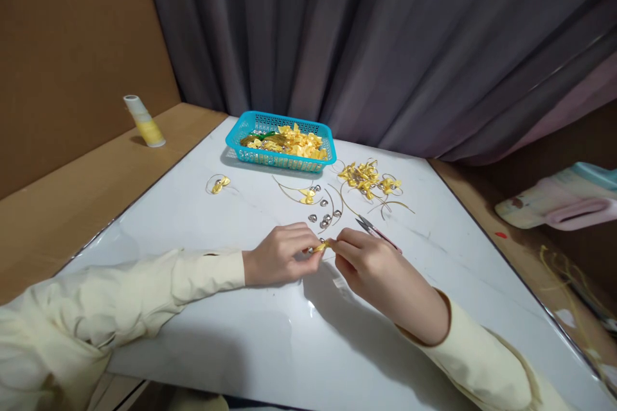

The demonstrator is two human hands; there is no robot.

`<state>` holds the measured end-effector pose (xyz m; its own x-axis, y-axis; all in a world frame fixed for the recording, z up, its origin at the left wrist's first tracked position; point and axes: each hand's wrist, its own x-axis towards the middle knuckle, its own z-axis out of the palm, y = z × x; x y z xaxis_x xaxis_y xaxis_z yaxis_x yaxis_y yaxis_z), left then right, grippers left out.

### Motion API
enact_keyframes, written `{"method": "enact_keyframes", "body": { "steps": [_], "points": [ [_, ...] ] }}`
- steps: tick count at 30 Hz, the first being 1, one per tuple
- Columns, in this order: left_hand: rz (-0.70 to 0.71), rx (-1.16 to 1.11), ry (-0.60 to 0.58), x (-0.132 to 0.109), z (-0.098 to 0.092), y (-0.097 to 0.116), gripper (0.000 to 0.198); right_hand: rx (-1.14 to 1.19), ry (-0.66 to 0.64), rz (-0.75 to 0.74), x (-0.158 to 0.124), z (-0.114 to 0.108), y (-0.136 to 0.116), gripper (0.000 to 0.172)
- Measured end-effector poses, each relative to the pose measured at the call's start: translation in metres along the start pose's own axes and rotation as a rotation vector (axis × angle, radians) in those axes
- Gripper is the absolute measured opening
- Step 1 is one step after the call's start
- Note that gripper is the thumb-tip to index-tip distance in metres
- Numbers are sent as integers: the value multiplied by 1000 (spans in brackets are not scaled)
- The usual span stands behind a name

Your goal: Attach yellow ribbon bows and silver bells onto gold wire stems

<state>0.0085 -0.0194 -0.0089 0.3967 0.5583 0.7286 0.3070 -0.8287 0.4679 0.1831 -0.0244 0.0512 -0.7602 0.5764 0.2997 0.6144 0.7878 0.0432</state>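
A small yellow ribbon bow (pixel 320 247) with a silver bell beside it is pinched between the fingertips of both hands. My left hand (pixel 286 252) grips its left end, and my right hand (pixel 369 263) holds its right end; the fingers partly cover it. Just beyond lie several loose silver bells (pixel 326 221) and another yellow bow (pixel 307 196) among thin cords (pixel 289 192). Scissors (pixel 371 226) rest on the table behind my right hand, their handles partly hidden. Farther back on the right is a pile of yellow bows with bells (pixel 362 176).
A blue basket (pixel 281 164) of yellow bows, bells and gold-green cords stands at the back of the white table (pixel 231 340). One bow with a cord (pixel 220 185) lies to the left. On the side ledges are a thread spool (pixel 146 122) and a pale cup with pink handle (pixel 559 202).
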Motion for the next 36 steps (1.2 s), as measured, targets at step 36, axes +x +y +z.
{"method": "enact_keyframes", "body": {
  "steps": [36],
  "points": [
    [41, 31, -38, -2, -2, -2, 14, 423, 76, 156, 9, -4, 3, 20]
  ]
}}
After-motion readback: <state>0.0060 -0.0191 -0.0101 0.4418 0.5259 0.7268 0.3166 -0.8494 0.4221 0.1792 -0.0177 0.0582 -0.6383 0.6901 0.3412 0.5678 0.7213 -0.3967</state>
